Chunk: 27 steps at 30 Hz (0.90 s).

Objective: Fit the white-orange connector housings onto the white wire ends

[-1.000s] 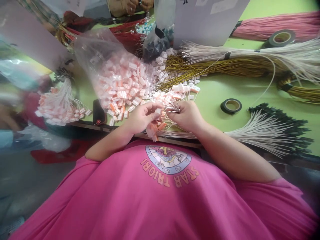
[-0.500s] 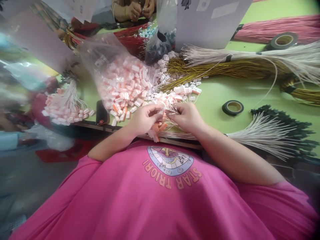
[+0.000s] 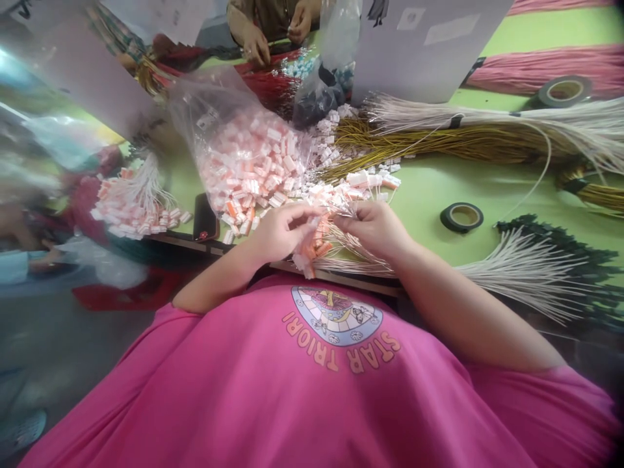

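Observation:
My left hand (image 3: 287,233) is at the table's front edge, its thumb and forefinger pinched together. Orange and white plastic connectors (image 3: 308,252) hang just below its fingertips, seemingly gripped in the hidden fingers. Close by on the right, my right hand (image 3: 375,226) is closed on thin white wires, whose silvery tips (image 3: 347,208) poke out past the thumb and forefinger. More white wires (image 3: 353,265) run below both hands along the edge. Beyond the fingertips lies a heap of wired white and orange connectors (image 3: 368,181). The exact contact at the fingertips is too small to make out.
A clear bag of connectors (image 3: 258,156) lies ahead, beside a dark phone (image 3: 205,218). Further left is a wired connector bundle (image 3: 141,201). To the right are black tape (image 3: 461,217), yellow wires (image 3: 439,142) and white wires with dark ends (image 3: 531,266). A co-worker's hands (image 3: 256,45) show opposite.
My hands have drawn slightly apart at the fingertips, still holding connectors and wires. The view has shifted a little. Across the table, the co-worker's hands have separated.

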### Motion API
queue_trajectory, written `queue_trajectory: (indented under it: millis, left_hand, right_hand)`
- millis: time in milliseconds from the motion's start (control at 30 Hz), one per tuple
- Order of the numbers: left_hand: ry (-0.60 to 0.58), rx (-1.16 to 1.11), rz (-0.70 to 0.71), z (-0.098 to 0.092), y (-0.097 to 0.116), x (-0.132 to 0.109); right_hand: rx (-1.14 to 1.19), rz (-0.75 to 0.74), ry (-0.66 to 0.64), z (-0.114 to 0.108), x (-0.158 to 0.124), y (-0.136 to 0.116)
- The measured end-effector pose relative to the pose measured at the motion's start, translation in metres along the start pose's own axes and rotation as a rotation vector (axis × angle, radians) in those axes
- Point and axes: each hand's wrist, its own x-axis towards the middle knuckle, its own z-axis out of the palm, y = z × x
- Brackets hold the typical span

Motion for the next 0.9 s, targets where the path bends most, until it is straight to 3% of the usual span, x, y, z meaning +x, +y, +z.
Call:
queue_trajectory:
  millis: [67,167,267,400,533,633,800,900]
  left_hand:
    - [0.088,0.175,0.03,-0.014,-0.012,0.001]
    - [0.208,0.514,-0.074,-0.033,-0.042,0.002]
    - [0.109,0.741,-0.19,-0.041,-0.073,0.0]
    - [0.004,0.773,-0.194,-0.033,-0.092,0.0]
    - [0.123,0.587,-0.185,-0.029,-0.079,-0.002]
    - [0.154,0.218,-0.177,-0.032,-0.052,-0.008]
    - [-0.058,-0.465,-0.06,-0.019,-0.008,-0.012]
    - [-0.174,-0.576,-0.084,-0.001,0.007,-0.008]
  right_hand:
    - [0.038,-0.009,0.029,-0.003,0.003,0.004]
    - [0.104,-0.009,0.121,-0.004,0.006,0.01]
    - [0.167,0.034,0.171,-0.003,0.007,0.013]
    - [0.179,0.014,0.144,-0.001,0.006,0.01]
    - [0.201,0.027,0.144,-0.001,0.004,0.005]
    - [0.209,0.039,0.108,0.0,0.004,0.002]
    - [0.193,0.051,0.075,-0.001,0.005,0.0]
    - [0.295,0.108,0.023,-0.003,0.007,0.002]
